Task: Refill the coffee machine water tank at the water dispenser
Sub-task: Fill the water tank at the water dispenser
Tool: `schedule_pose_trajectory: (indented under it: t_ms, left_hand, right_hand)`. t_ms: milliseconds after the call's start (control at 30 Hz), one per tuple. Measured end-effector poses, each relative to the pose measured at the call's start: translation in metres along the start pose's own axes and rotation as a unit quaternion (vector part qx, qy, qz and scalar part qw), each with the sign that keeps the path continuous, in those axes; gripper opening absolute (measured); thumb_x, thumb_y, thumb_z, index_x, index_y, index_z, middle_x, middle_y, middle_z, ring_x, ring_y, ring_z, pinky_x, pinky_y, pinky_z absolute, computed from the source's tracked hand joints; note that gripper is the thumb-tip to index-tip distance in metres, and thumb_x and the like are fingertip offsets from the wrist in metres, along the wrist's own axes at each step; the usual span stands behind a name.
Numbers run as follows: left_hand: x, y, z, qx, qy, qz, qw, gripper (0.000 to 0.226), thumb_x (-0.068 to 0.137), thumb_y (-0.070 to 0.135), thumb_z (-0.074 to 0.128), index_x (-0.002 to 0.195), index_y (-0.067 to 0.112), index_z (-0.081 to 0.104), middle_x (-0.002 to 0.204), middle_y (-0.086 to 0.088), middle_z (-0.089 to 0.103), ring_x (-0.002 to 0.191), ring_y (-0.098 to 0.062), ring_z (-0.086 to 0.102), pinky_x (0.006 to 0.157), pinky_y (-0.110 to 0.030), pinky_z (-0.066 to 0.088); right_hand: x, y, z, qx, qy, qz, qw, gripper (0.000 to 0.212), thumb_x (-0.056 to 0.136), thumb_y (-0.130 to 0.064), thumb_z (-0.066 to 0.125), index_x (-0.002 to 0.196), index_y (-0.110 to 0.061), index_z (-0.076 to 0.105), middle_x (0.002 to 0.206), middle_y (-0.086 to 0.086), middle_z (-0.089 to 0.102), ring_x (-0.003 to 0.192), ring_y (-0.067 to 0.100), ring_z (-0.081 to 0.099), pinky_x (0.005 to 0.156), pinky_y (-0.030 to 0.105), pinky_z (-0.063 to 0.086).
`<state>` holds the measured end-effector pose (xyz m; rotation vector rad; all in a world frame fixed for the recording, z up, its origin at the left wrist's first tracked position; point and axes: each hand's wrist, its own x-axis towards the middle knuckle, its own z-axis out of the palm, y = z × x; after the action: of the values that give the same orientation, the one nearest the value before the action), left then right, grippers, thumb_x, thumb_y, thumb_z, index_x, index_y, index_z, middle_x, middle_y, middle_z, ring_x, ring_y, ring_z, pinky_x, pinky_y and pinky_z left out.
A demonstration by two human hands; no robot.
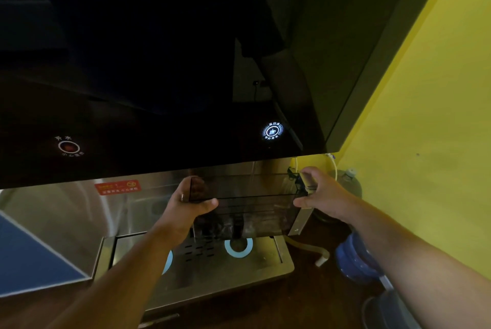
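Observation:
A clear, smoke-tinted water tank (252,206) hangs level under the black front panel of the water dispenser (159,76). My left hand (186,203) grips the tank's left end, thumb on the near wall. My right hand (321,193) holds its right end by the black fitting. A thin stream of water (253,169) falls from the dispenser into the tank, below the lit blue-white button (272,131). A dim red button (68,147) sits at the panel's left.
Below the tank lies the steel drip tray (202,262) with slots and two pale-blue rings. A red warning label (117,187) is on the steel back wall. Blue water bottles (356,257) stand on the floor at right by the yellow wall (425,142).

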<state>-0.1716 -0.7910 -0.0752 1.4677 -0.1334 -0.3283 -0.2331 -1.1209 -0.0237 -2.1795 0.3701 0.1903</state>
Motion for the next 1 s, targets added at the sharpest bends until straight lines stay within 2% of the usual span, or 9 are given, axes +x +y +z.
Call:
schedule_pose_trajectory:
  t_ms: [100, 200, 300, 433, 500, 667, 767, 833, 1000]
  left_hand:
    - [-0.001, 0.002, 0.003, 0.008, 0.001, 0.005, 1.000, 0.043, 0.079, -0.010, 0.073, 0.103, 0.023, 0.059, 0.093, -0.006, 0.059, 0.090, -0.019, 0.062, 0.071, -0.022, 0.054]
    - [-0.002, 0.006, 0.005, 0.012, -0.002, 0.011, 1.000, 0.041, 0.082, -0.013, 0.070, 0.103, 0.020, 0.058, 0.096, -0.008, 0.058, 0.089, -0.020, 0.063, 0.061, -0.017, 0.057]
    - [-0.003, 0.010, 0.003, 0.020, -0.004, 0.016, 1.000, 0.038, 0.081, -0.009, 0.072, 0.102, 0.020, 0.060, 0.099, -0.010, 0.060, 0.092, -0.022, 0.064, 0.064, -0.024, 0.059]
    - [-0.003, 0.011, 0.002, -0.004, -0.001, 0.013, 1.000, 0.037, 0.081, -0.009, 0.072, 0.101, 0.020, 0.060, 0.101, -0.010, 0.060, 0.094, -0.022, 0.063, 0.072, -0.027, 0.054]
    - [-0.003, 0.010, 0.003, -0.010, 0.001, 0.009, 1.000, 0.037, 0.082, -0.009, 0.071, 0.101, 0.020, 0.060, 0.102, -0.011, 0.059, 0.095, -0.022, 0.061, 0.075, -0.028, 0.050]
    - [-0.003, 0.007, 0.006, -0.046, -0.006, -0.006, 0.999, 0.042, 0.065, 0.005, 0.079, 0.100, 0.021, 0.061, 0.100, -0.010, 0.057, 0.097, -0.024, 0.059, 0.082, -0.033, 0.049]
    - [0.000, 0.002, 0.007, -0.045, -0.012, -0.004, 0.999, 0.041, 0.064, 0.007, 0.078, 0.099, 0.020, 0.061, 0.094, -0.007, 0.056, 0.092, -0.022, 0.058, 0.077, -0.031, 0.050]
    - [0.001, -0.006, 0.006, -0.035, -0.020, -0.008, 0.999, 0.043, 0.071, 0.002, 0.081, 0.104, 0.022, 0.062, 0.095, -0.005, 0.061, 0.095, -0.023, 0.062, 0.077, -0.030, 0.052]
    - [0.002, -0.018, -0.001, -0.005, -0.039, -0.021, 0.999, 0.060, 0.082, -0.003, 0.074, 0.133, 0.023, 0.057, 0.117, -0.008, 0.071, 0.109, -0.021, 0.070, 0.078, -0.028, 0.061]
  right_hand:
    - [-0.003, 0.000, 0.000, -0.003, -0.004, -0.001, 1.000, 0.088, 0.077, -0.012, 0.085, 0.150, -0.024, 0.037, 0.136, -0.001, 0.045, 0.120, 0.024, 0.054, 0.084, 0.026, 0.051]
    - [-0.006, 0.000, -0.001, -0.014, -0.006, -0.003, 1.000, 0.088, 0.079, -0.012, 0.084, 0.152, -0.026, 0.035, 0.145, 0.003, 0.039, 0.119, 0.021, 0.051, 0.071, 0.016, 0.046]
    - [-0.009, -0.003, -0.004, -0.016, -0.009, -0.012, 1.000, 0.089, 0.080, -0.010, 0.082, 0.153, -0.025, 0.033, 0.147, 0.002, 0.038, 0.122, 0.016, 0.045, 0.067, 0.011, 0.044]
    - [-0.011, -0.010, -0.007, -0.004, -0.006, -0.017, 1.000, 0.092, 0.081, -0.006, 0.081, 0.155, -0.025, 0.030, 0.131, -0.007, 0.038, 0.113, 0.008, 0.045, 0.061, 0.005, 0.044]
    - [-0.011, -0.010, -0.008, 0.002, -0.006, -0.013, 1.000, 0.093, 0.080, -0.006, 0.081, 0.155, -0.026, 0.030, 0.129, -0.008, 0.039, 0.103, 0.001, 0.050, 0.064, 0.007, 0.044]
    - [-0.012, -0.013, -0.006, 0.014, 0.008, 0.000, 1.000, 0.099, 0.080, -0.008, 0.082, 0.157, -0.024, 0.022, 0.140, 0.000, 0.041, 0.114, 0.011, 0.046, 0.089, 0.024, 0.044]
    - [-0.011, -0.007, -0.002, 0.019, 0.011, 0.015, 1.000, 0.094, 0.080, -0.010, 0.082, 0.154, -0.024, 0.025, 0.122, -0.010, 0.046, 0.109, 0.015, 0.054, 0.096, 0.038, 0.050]
    - [-0.008, 0.002, 0.002, 0.029, 0.014, 0.019, 0.999, 0.090, 0.078, -0.008, 0.084, 0.149, -0.023, 0.031, 0.110, -0.015, 0.048, 0.106, 0.020, 0.059, 0.096, 0.045, 0.055]
    - [-0.003, 0.019, 0.012, 0.046, 0.018, 0.017, 0.999, 0.076, 0.076, -0.007, 0.085, 0.134, -0.028, 0.041, 0.110, -0.009, 0.055, 0.100, 0.021, 0.063, 0.093, 0.049, 0.057]
